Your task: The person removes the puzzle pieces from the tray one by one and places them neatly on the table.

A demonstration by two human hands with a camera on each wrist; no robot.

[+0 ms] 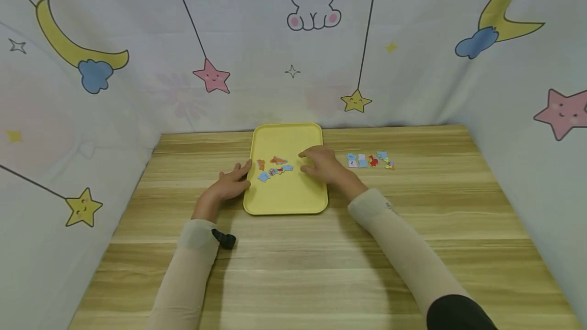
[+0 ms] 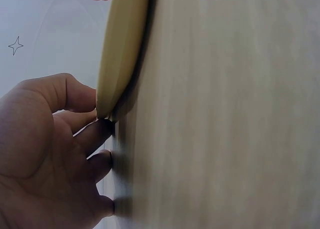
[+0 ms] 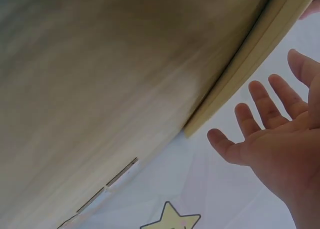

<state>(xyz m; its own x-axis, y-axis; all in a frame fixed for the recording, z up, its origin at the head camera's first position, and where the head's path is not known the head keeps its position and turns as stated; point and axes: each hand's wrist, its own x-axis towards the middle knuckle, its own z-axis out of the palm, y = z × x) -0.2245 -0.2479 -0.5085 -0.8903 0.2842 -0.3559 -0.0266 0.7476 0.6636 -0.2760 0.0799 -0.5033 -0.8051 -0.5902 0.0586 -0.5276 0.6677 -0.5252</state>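
In the head view a yellow tray (image 1: 286, 200) lies on the wooden table. Several small cardboard puzzle pieces (image 1: 263, 177), blue and orange, lie loose on its left half. My left hand (image 1: 229, 183) is at the tray's left side; thumb and fingers stand apart and touch the rim (image 2: 112, 64), while other fingertips reach the tabletop. Above the tray's right part is my right hand (image 1: 323, 166), its fingers spread and holding nothing. In the right wrist view this right hand (image 3: 285, 139) is clear of the tray's edge (image 3: 235, 81).
To the right of the tray, more puzzle pieces (image 1: 362, 161) lie in a row on the table (image 1: 435, 192), including a red one (image 1: 373, 161). A printed white cloth (image 1: 266, 65) with stars, moons and a rabbit hangs behind and beside the table.
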